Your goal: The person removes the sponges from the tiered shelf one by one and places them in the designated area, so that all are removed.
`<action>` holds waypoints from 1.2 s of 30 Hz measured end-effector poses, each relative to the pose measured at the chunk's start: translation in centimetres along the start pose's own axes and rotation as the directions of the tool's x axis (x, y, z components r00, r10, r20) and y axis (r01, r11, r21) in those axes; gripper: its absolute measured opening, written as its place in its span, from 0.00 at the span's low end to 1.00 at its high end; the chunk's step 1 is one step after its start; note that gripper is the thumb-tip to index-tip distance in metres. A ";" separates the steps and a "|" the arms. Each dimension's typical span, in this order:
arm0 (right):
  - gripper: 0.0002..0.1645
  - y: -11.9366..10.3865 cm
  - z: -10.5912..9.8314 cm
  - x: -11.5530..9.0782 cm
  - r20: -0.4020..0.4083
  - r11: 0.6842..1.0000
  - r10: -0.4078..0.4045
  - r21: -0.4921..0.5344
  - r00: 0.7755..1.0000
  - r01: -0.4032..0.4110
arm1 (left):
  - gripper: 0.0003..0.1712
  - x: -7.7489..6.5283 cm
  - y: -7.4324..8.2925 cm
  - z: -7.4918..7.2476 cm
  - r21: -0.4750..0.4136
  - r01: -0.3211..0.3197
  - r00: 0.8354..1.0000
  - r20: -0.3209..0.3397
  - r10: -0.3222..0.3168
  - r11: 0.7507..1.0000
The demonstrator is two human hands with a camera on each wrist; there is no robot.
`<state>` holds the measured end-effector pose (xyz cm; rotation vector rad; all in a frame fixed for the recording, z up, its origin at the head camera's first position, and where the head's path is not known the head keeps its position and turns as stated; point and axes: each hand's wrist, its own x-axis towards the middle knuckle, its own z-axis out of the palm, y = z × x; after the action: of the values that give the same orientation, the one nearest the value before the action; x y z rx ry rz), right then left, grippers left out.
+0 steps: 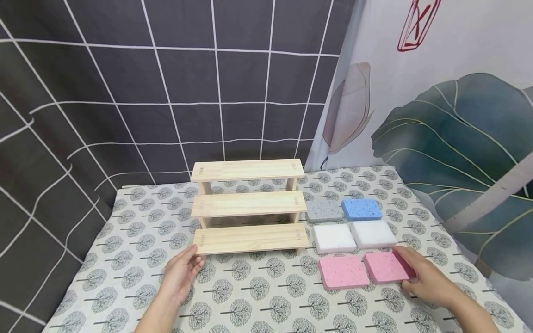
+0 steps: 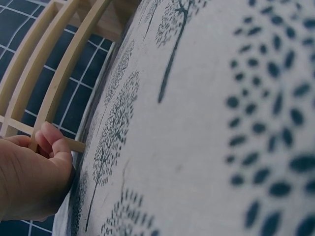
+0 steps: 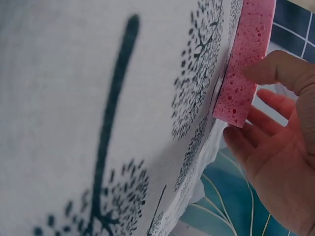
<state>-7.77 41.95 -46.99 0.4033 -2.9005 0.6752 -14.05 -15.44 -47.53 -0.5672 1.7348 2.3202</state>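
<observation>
A three-step wooden shelf rack (image 1: 250, 238) stands on the table. My left hand (image 1: 180, 274) is at the left end of its lowest board; in the left wrist view the thumb and curled fingers (image 2: 49, 140) pinch the board's end. To the right, my right hand (image 1: 429, 277) grips the right end of a pink sponge (image 1: 385, 267). The right wrist view shows the thumb on the front side of that sponge (image 3: 241, 73), the other fingers round its far side and end. Left of it lies a second pink sponge (image 1: 343, 272).
Behind the pink sponges lie two white sponges (image 1: 334, 237), then a grey sponge (image 1: 324, 210) and a blue sponge (image 1: 361, 209), all right of the rack. A tree-patterned cloth (image 1: 250, 296) covers the table. A dark gridded curtain (image 1: 183, 78) hangs behind, a leaf-printed one (image 1: 454, 134) at right.
</observation>
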 end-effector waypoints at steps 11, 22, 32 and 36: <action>0.55 -1.1 -1.2 0.8 -0.054 1.000 0.011 0.011 0.998 -0.011 | 0.30 0.1 0.3 -0.2 0.000 -0.008 1.000 0.018 0.008 1.000; 0.44 -6.1 -1.8 4.4 -0.217 0.985 0.162 0.098 0.963 -0.143 | 0.29 0.3 0.4 -0.3 0.032 -0.004 1.000 0.004 0.004 0.999; 0.43 -9.0 -0.2 6.5 -0.219 0.987 0.129 0.122 0.967 -0.104 | 0.31 0.3 0.3 -0.4 0.166 -0.052 0.996 -0.069 0.064 0.985; 0.43 -10.1 0.4 7.2 -0.209 0.988 0.111 0.132 0.972 -0.085 | 0.27 -0.3 0.6 -0.2 0.415 -0.135 0.952 -0.197 0.233 0.900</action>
<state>-11.79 31.42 -41.79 0.1862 -2.6957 0.8576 -13.93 -15.80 -46.89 -0.6513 2.3924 1.9788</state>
